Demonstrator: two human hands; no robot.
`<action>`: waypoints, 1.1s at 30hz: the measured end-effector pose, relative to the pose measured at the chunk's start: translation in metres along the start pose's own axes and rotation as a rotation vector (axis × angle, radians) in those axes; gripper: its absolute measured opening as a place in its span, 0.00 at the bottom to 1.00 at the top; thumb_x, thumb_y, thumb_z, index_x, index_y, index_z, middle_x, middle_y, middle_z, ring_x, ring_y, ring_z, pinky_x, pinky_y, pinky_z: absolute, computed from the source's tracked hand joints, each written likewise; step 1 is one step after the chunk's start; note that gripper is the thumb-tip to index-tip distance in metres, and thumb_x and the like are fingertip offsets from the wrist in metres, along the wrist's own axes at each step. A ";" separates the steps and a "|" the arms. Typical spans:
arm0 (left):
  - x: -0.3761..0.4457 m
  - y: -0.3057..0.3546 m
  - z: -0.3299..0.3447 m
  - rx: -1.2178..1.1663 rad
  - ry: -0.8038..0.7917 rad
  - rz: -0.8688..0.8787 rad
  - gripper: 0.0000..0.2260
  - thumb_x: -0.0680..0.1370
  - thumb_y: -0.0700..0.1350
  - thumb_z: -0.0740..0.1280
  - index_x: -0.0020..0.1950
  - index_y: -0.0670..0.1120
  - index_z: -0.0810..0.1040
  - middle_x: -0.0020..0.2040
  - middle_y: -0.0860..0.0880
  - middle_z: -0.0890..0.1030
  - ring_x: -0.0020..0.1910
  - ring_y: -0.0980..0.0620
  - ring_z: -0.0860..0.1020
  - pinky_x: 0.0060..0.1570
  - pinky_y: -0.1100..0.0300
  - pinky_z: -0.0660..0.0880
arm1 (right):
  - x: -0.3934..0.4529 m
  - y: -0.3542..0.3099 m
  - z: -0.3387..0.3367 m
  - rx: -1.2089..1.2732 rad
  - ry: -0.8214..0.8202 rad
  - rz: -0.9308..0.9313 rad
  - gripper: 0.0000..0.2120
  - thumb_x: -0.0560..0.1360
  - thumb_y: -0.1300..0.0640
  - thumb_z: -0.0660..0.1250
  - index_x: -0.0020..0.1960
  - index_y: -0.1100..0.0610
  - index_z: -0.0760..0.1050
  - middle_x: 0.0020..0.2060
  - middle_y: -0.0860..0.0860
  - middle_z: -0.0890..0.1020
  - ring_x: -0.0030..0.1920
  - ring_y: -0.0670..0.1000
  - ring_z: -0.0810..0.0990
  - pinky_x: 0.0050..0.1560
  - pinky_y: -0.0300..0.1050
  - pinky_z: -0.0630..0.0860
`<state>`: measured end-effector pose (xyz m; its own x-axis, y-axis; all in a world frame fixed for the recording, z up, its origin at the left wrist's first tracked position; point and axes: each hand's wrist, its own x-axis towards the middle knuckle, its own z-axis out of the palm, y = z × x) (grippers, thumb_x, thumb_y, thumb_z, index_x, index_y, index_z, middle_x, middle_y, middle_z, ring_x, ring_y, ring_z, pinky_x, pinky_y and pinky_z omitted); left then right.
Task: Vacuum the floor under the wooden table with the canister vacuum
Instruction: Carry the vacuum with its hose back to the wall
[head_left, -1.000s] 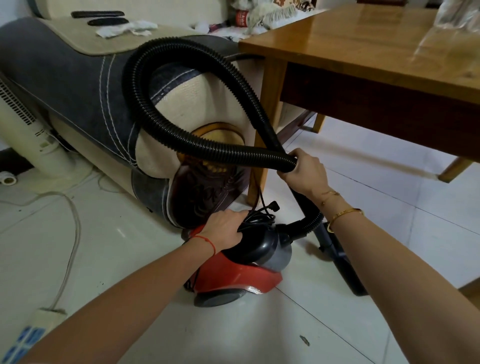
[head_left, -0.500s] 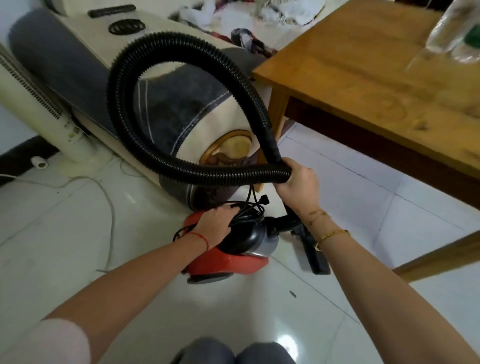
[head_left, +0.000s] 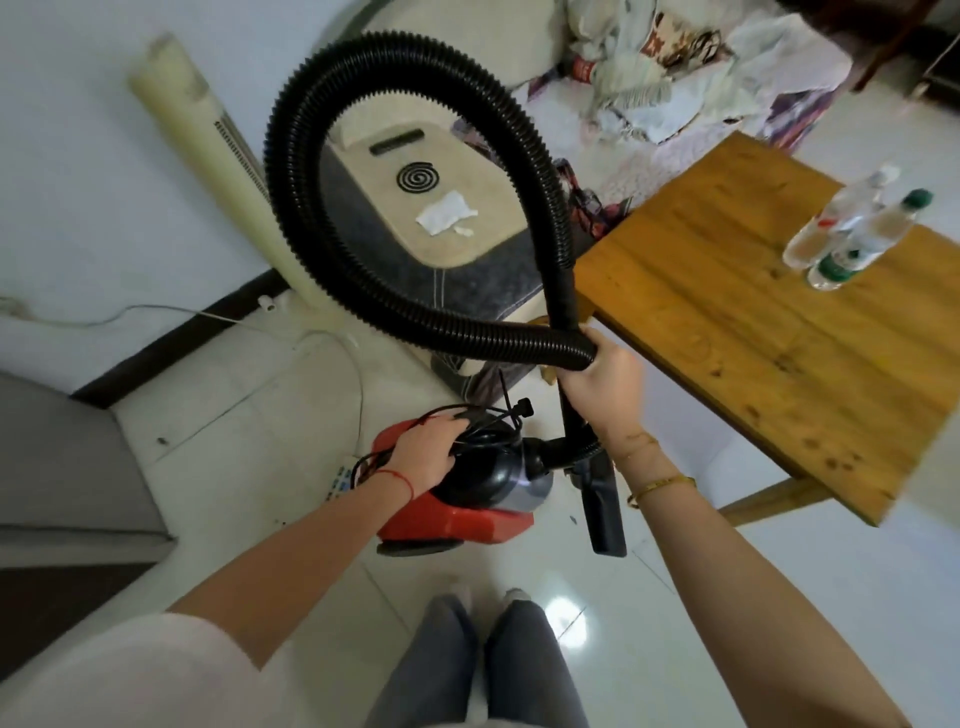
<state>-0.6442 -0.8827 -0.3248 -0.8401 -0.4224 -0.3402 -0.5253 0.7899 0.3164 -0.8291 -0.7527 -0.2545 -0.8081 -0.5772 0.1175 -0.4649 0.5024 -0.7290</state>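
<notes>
Head view looks straight down: grey trouser legs (head_left: 475, 665) stand at the bottom centre on the white tiled floor (head_left: 675, 649). Just above them, at the centre of the frame, sits the canister vacuum (head_left: 462, 499), a red base with a black domed top and a tangle of black cord. The left hand (head_left: 428, 457) curls over that top, gripping it among the cord. A flat black nozzle (head_left: 602, 514) hangs to its right. Higher up, the right hand (head_left: 602, 384) is wrapped round the ribbed black hose (head_left: 311, 249), which loops in a wide ring toward the top of the frame. The wooden table (head_left: 753, 332) fills the right side, carrying two plastic bottles (head_left: 852, 228).
</notes>
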 end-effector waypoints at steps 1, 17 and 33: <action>-0.016 0.003 -0.016 -0.008 0.012 -0.013 0.18 0.73 0.38 0.67 0.62 0.51 0.75 0.60 0.51 0.77 0.56 0.49 0.78 0.55 0.53 0.77 | -0.005 -0.020 -0.012 0.002 -0.006 -0.013 0.16 0.68 0.56 0.72 0.56 0.53 0.79 0.39 0.49 0.84 0.40 0.51 0.82 0.38 0.41 0.76; -0.206 -0.002 -0.100 -0.010 0.323 -0.272 0.20 0.75 0.39 0.66 0.67 0.50 0.72 0.65 0.51 0.73 0.61 0.50 0.75 0.61 0.55 0.74 | -0.075 -0.192 -0.069 0.095 -0.119 -0.316 0.16 0.68 0.48 0.68 0.56 0.47 0.78 0.41 0.46 0.84 0.43 0.48 0.82 0.45 0.49 0.80; -0.452 -0.044 -0.030 -0.284 0.586 -0.899 0.18 0.72 0.39 0.65 0.60 0.51 0.78 0.58 0.51 0.77 0.56 0.48 0.78 0.53 0.50 0.76 | -0.234 -0.343 0.049 0.186 -0.631 -0.738 0.15 0.69 0.52 0.71 0.55 0.48 0.79 0.39 0.49 0.84 0.40 0.52 0.82 0.40 0.46 0.79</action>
<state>-0.2451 -0.7399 -0.1579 -0.0321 -0.9945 -0.0996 -0.9243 -0.0084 0.3815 -0.4627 -0.8209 -0.0648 0.0284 -0.9695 0.2435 -0.6667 -0.1999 -0.7180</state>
